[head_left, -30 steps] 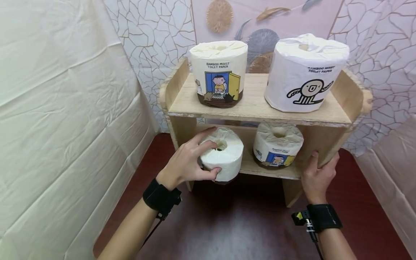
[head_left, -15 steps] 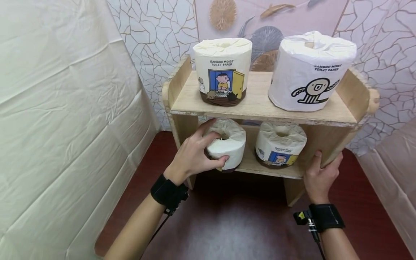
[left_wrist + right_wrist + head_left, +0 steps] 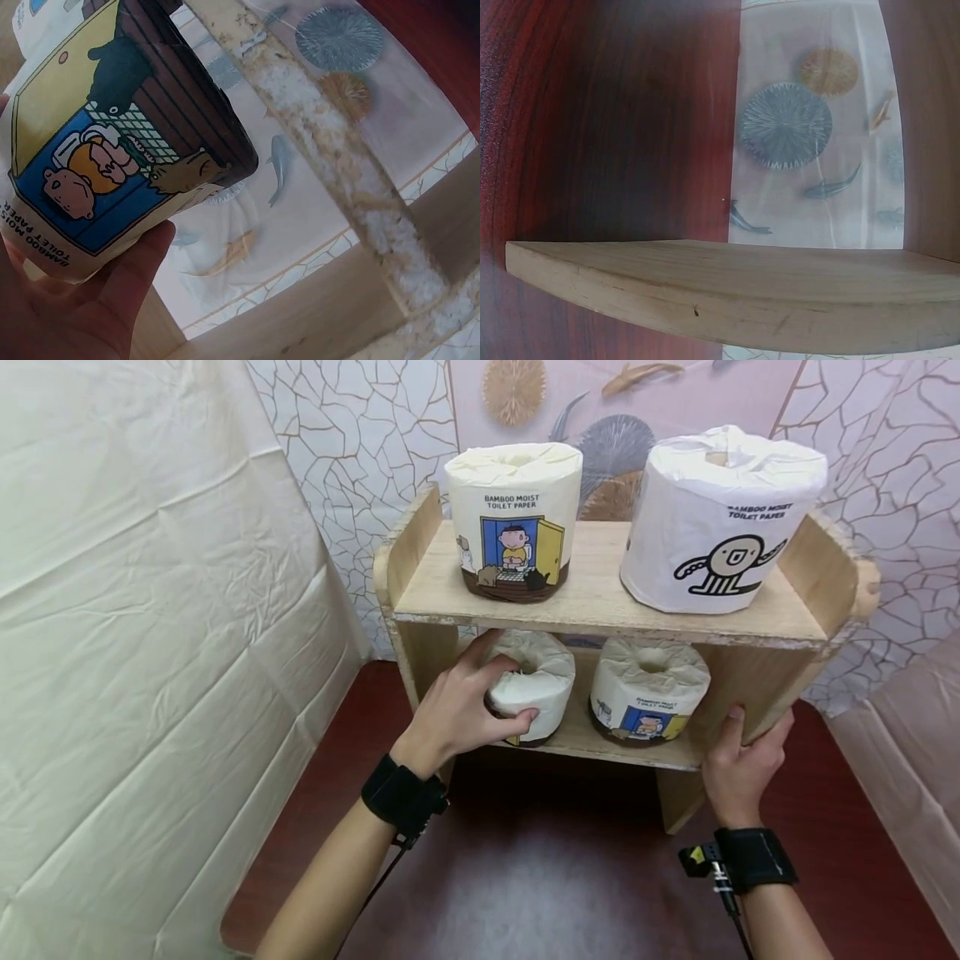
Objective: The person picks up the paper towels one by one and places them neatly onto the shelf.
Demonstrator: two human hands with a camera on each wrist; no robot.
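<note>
My left hand (image 3: 461, 706) grips a wrapped toilet paper roll (image 3: 551, 681) at the left of the lower shelf. In the left wrist view, the roll's wrapper (image 3: 112, 150) shows a cartoon figure, and my thumb (image 3: 142, 259) presses against it. Whether its base touches the lower board, I cannot tell. At the right end of the wooden shelf (image 3: 510, 614), my right hand (image 3: 742, 768) holds the side panel (image 3: 757, 689), with the thumb on its inner face. The right wrist view shows a wooden panel (image 3: 727, 292) but no hand.
A second roll (image 3: 648, 693) stands to the right on the lower shelf. Above, a cream roll (image 3: 513, 527) and a bigger white roll (image 3: 716, 522) stand on the top board. The shelf is on a dark red table (image 3: 540, 877), with cloth (image 3: 150, 610) hanging at left.
My left hand has moved the roll up, rightward and back from the shelf's front into the lower level. My right hand keeps its hold on the side panel.
</note>
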